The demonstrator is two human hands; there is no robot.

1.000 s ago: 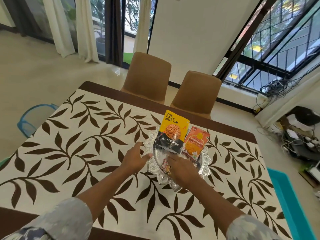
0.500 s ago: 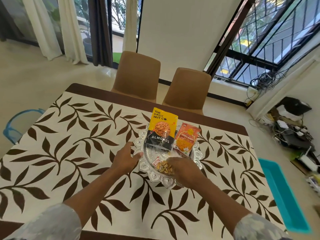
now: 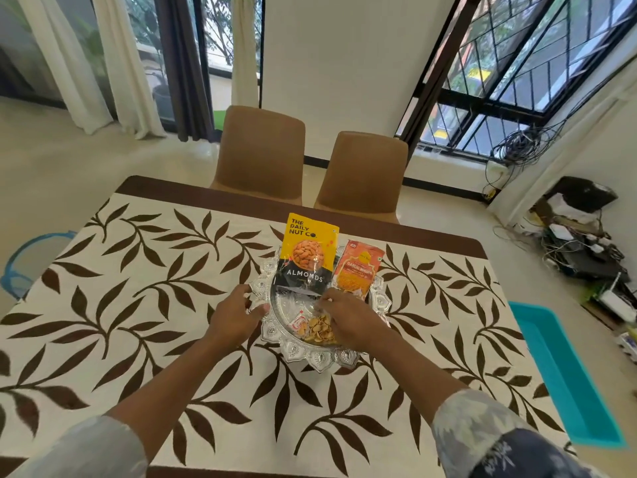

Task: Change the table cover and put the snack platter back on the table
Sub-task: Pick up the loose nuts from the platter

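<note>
A round silver platter with a scalloped, embossed rim [image 3: 382, 301] sits on the cream table cover printed with brown leaves [image 3: 138, 305]. It lies near the table's middle, at my 12 o'clock. The cover lies flat over a dark brown wooden table [image 3: 431, 239], whose bare edge shows along the far side.

My left hand [image 3: 238, 317] grips the platter's rim at its 9 o'clock, thumb and fingers curled round the edge. My right hand [image 3: 348, 322] lies over the platter's 4 o'clock side. Its bent fingers reach down onto a clear plastic bag of pale shelled nuts [image 3: 319, 332] at the platter's 6 o'clock. I cannot tell whether they pinch the plastic.

A yellow and black almond pouch [image 3: 306, 257] lies at the platter's 12 o'clock, its top hanging past the far rim. Just beside it, at 1 o'clock, lies an orange snack packet [image 3: 358, 270]. A small red and white sachet [image 3: 298, 322] lies near the nuts.

Two tan moulded chairs [image 3: 262, 153] stand beyond the table at 12 o'clock. A turquoise plastic tub [image 3: 568, 374] sits on the floor at 3 o'clock.
</note>
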